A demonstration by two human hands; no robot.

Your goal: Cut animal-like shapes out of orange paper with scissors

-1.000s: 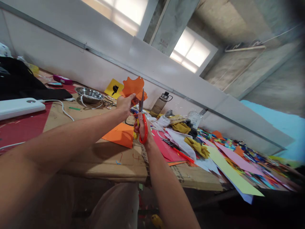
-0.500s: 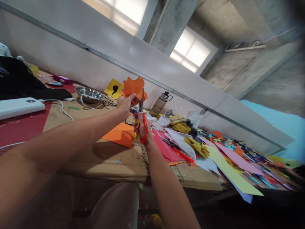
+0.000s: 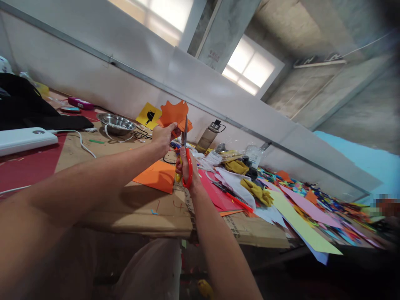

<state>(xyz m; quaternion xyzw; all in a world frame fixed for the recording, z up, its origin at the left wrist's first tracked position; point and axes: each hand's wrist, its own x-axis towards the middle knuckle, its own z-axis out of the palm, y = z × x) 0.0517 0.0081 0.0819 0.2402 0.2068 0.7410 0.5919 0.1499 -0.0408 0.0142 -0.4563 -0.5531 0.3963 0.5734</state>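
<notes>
My left hand (image 3: 162,136) pinches an orange paper cut-out (image 3: 173,112) with a wavy edge and holds it up above the table. My right hand (image 3: 186,166) grips red-handled scissors (image 3: 185,155), blades pointing up and meeting the lower right edge of the cut-out. Below both hands an orange sheet (image 3: 156,176) lies flat on the cardboard-covered table (image 3: 125,204).
A steel bowl (image 3: 115,122), a white power bank (image 3: 21,139) with cable, a black bag (image 3: 28,110) and a yellow card (image 3: 149,115) lie at left. A water bottle (image 3: 208,135), yellow cloth (image 3: 256,189) and many coloured paper sheets and scraps (image 3: 312,208) cover the right.
Almost nothing differs; both hands, the scissors and the orange cut-out stay in the same place, with only a slight shift of the camera.
</notes>
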